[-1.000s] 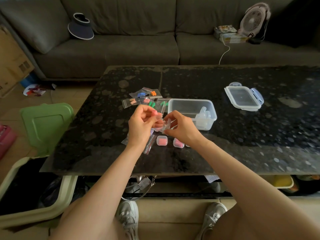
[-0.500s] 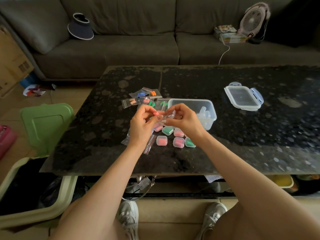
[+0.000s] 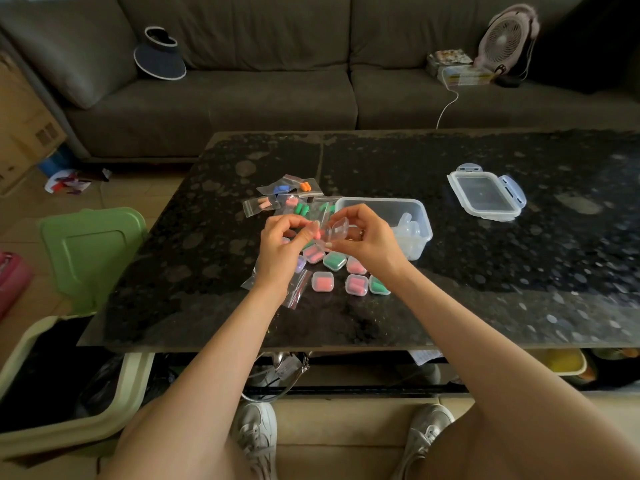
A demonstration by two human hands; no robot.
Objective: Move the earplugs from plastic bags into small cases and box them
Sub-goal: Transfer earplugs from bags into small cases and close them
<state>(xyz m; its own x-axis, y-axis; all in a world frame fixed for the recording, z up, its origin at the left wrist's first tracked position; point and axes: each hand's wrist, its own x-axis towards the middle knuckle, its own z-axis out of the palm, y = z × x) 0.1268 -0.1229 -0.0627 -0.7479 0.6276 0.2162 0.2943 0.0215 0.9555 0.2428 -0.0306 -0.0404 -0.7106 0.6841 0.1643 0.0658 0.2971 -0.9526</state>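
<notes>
Above the dark table (image 3: 485, 289), my right hand (image 3: 367, 237) holds a small clear case (image 3: 335, 228) with its lid open. My left hand (image 3: 280, 244) pinches a pink earplug (image 3: 314, 227) at the case's left side. Under the hands lie several filled small cases (image 3: 334, 260), pink and green. Small plastic bags with coloured earplugs (image 3: 287, 199) lie behind the hands. A clear plastic box (image 3: 417, 216) holding empty cases stands just right of the hands. Its lid (image 3: 486, 195) lies apart, further right.
Empty plastic bags (image 3: 296, 289) lie under my left wrist. A grey sofa (image 3: 242, 98) with a visor hat (image 3: 161, 55) and a small fan (image 3: 505, 36) runs behind the table. A green bin lid (image 3: 90, 251) and a bin stand at the left.
Both hands rose from the table and moved away from me, bringing the clear case and the earplug together. The filled cases underneath came into view.
</notes>
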